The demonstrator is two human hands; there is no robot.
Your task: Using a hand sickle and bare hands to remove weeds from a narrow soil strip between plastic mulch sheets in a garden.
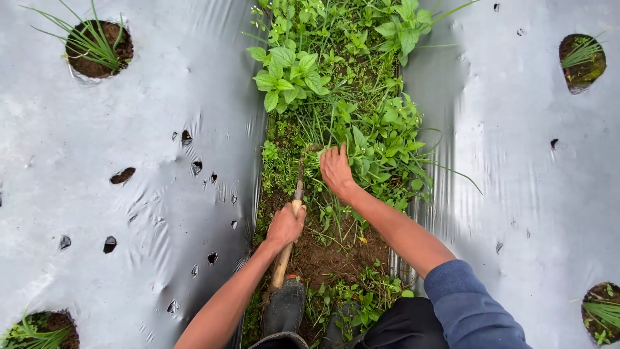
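Note:
My left hand [285,223] is closed round the wooden handle of a small hand tool [292,227], which points forward into the weeds; its blade is hidden among the grass. My right hand [337,169] reaches further ahead and grips a clump of grass and weeds [352,139] in the furrow. Bare brown soil [329,255] shows just behind both hands. A blue sleeve is pushed up on my right arm.
Silver plastic mulch [129,194] covers the raised beds on both sides, with planting holes holding thin green seedlings [97,45] and several small tears. My dark rubber boot [284,310] stands in the furrow. Taller leafy weeds [290,74] fill the furrow ahead.

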